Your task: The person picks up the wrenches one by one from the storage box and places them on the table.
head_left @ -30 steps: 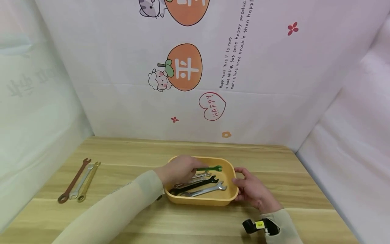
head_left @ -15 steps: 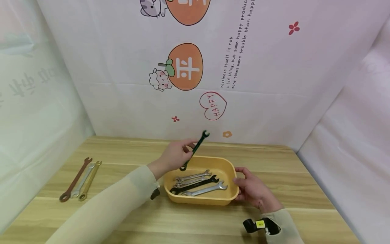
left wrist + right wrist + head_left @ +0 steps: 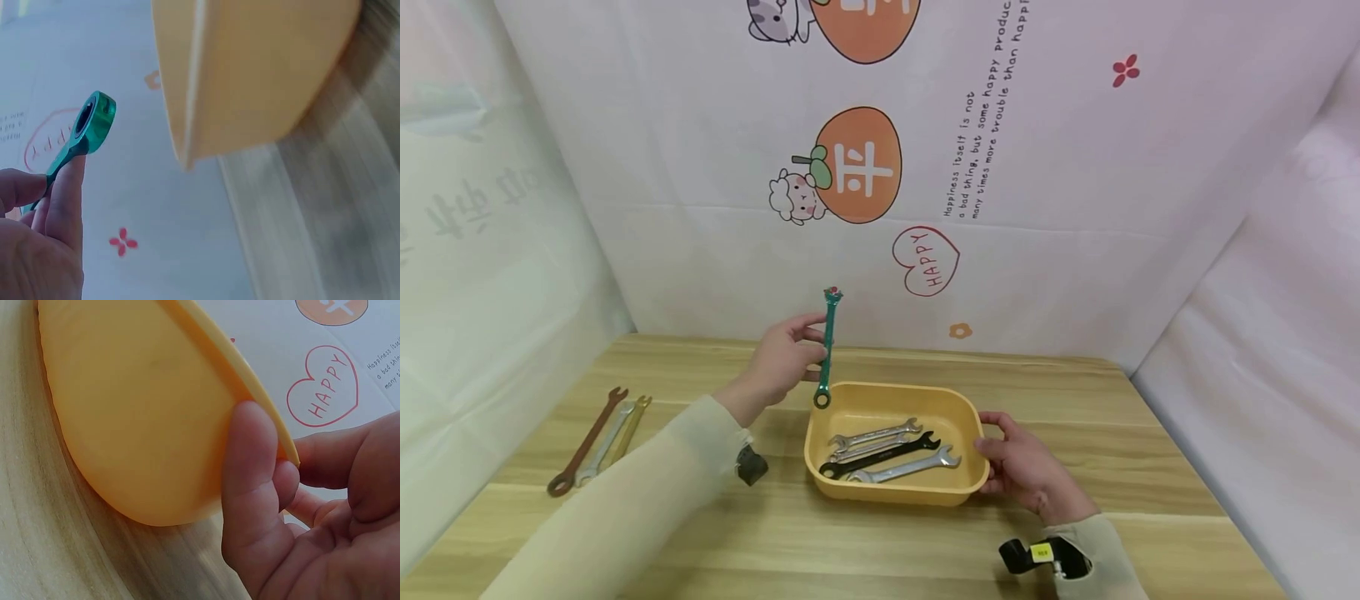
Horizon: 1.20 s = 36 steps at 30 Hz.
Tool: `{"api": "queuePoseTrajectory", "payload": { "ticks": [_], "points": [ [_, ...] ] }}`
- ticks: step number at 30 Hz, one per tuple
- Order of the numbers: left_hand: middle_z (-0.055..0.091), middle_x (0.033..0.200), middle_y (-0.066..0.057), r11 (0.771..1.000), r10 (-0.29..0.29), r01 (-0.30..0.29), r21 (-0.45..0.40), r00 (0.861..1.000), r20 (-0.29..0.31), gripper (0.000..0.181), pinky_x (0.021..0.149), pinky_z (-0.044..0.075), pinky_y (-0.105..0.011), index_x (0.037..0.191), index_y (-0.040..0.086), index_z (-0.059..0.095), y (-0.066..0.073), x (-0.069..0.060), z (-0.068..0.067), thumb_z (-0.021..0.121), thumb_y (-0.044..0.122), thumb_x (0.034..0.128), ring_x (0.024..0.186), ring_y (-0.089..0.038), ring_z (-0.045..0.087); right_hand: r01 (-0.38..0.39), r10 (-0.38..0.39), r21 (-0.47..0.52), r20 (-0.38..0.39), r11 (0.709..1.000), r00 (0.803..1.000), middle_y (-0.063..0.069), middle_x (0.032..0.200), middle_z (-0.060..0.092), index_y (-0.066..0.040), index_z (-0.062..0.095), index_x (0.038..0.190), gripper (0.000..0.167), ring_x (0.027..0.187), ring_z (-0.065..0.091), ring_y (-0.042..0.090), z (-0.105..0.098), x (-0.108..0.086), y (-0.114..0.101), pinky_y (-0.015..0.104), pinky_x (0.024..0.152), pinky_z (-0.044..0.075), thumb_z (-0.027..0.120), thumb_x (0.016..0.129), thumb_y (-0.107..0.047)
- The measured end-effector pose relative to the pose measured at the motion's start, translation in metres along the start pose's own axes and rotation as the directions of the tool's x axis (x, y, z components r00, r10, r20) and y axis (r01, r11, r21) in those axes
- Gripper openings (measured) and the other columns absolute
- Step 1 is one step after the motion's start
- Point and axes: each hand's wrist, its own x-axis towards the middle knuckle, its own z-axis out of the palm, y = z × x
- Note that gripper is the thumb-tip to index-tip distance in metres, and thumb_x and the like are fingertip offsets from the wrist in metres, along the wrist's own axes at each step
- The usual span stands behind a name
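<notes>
My left hand (image 3: pixel 781 360) pinches a green combination wrench (image 3: pixel 827 346) between thumb and fingers, nearly upright, above the left end of a yellow plastic tray (image 3: pixel 895 493). The wrench's ring end (image 3: pixel 97 122) points down toward the tray; its open end is up. With thumb and fingers my right hand (image 3: pixel 1026 467) grips the tray's right end, as the right wrist view also shows at the rim (image 3: pixel 275 419). Inside the tray lie a black wrench (image 3: pixel 880 456), a larger silver wrench (image 3: pixel 910 467) and smaller silver wrenches (image 3: pixel 876 435).
On the table's left side lie a red-brown wrench (image 3: pixel 587 442), a silver wrench (image 3: pixel 606 442) and a gold wrench (image 3: pixel 632 429), side by side; my left sleeve partly covers them. A white printed sheet (image 3: pixel 1037 275) rises behind the wooden table (image 3: pixel 880 546), with white sheets at both sides.
My left hand has lifted the green wrench out of the tray and carried it up and left, turning it nearly upright. The right hand stays on the tray's right end.
</notes>
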Motion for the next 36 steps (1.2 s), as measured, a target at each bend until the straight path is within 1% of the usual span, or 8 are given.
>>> {"api": "queuePoseTrajectory", "payload": {
  "ticks": [4,9,16,23,27,29,33,36],
  "points": [
    [0.057,0.124,-0.023,0.999,-0.05,0.05,0.0,0.998,-0.028,0.063,0.072,0.059,-0.045,0.15,0.015,0.045,-0.008,-0.003,-0.016,0.056,-0.005,0.0919,0.092,-0.031,0.064,0.0,0.0,0.0,0.003,1.0,1.0,0.018,0.08,0.062,-0.009,0.026,0.149,0.051,0.063,0.064,0.022,0.0,0.0,0.0,0.034,0.056,0.056,0.048,0.104,-0.009],
    [0.055,0.125,-0.019,0.994,-0.099,0.102,0.043,0.994,-0.055,0.064,0.072,0.059,-0.042,0.153,0.017,0.042,-0.018,-0.01,-0.036,0.055,-0.003,0.0939,0.096,-0.03,0.062,0.004,-0.004,0.005,0.015,1.0,1.0,0.017,0.08,0.061,-0.009,0.025,0.149,0.05,0.063,0.064,0.022,0.0,0.001,0.0,0.033,0.056,0.056,0.047,0.104,-0.008],
    [0.053,0.13,-0.023,0.985,-0.106,0.112,0.134,0.993,-0.047,0.066,0.072,0.059,-0.041,0.155,0.014,0.037,-0.032,-0.025,-0.066,0.054,-0.003,0.0934,0.094,-0.03,0.063,0.004,-0.004,0.0,0.013,1.0,1.0,0.017,0.08,0.061,-0.009,0.025,0.15,0.052,0.063,0.062,0.022,0.0,0.0,0.0,0.033,0.055,0.055,0.048,0.104,-0.009],
    [0.054,0.124,-0.025,0.969,-0.128,0.136,0.204,0.99,-0.052,0.069,0.072,0.059,-0.042,0.155,0.005,0.035,-0.046,-0.047,-0.096,0.056,-0.007,0.09,0.089,-0.026,0.063,0.001,-0.001,-0.008,0.011,1.0,1.0,0.017,0.081,0.061,-0.009,0.024,0.151,0.053,0.065,0.063,0.023,0.002,0.0,-0.003,0.035,0.057,0.056,0.049,0.104,-0.01],
    [0.053,0.123,-0.026,0.955,-0.146,0.159,0.25,0.987,-0.069,0.07,0.072,0.059,-0.043,0.154,0.003,0.034,-0.054,-0.059,-0.113,0.057,-0.007,0.0892,0.085,-0.026,0.063,0.002,-0.002,-0.008,0.011,1.0,1.0,0.018,0.081,0.061,-0.009,0.024,0.151,0.053,0.066,0.063,0.024,0.002,0.0,-0.004,0.036,0.058,0.057,0.049,0.104,-0.01],
    [0.054,0.123,-0.026,0.939,-0.156,0.17,0.3,0.985,-0.069,0.069,0.072,0.059,-0.042,0.153,0.002,0.035,-0.058,-0.065,-0.121,0.058,-0.005,0.089,0.084,-0.026,0.063,0.003,-0.002,-0.008,0.009,1.0,1.0,0.018,0.081,0.061,-0.009,0.023,0.151,0.053,0.066,0.063,0.024,0.002,0.0,-0.004,0.036,0.057,0.056,0.049,0.104,-0.011],
    [0.058,0.121,-0.026,0.906,-0.19,0.196,0.374,0.98,-0.053,0.068,0.07,0.058,-0.04,0.152,-0.001,0.036,-0.066,-0.076,-0.133,0.059,-0.004,0.0883,0.082,-0.025,0.065,0.003,-0.003,-0.01,0.009,1.0,1.0,0.018,0.081,0.061,-0.009,0.023,0.151,0.054,0.066,0.063,0.023,0.0,0.0,-0.003,0.036,0.057,0.056,0.049,0.104,-0.011],
    [0.058,0.122,-0.027,0.896,-0.223,0.22,0.386,0.974,-0.038,0.066,0.068,0.057,-0.04,0.151,-0.003,0.035,-0.072,-0.085,-0.141,0.058,-0.005,0.0891,0.08,-0.024,0.065,0.007,-0.006,-0.011,0.012,1.0,1.0,0.018,0.082,0.061,-0.009,0.022,0.152,0.055,0.067,0.063,0.024,0.0,0.001,-0.002,0.036,0.057,0.056,0.049,0.104,-0.012]
  ]
}}
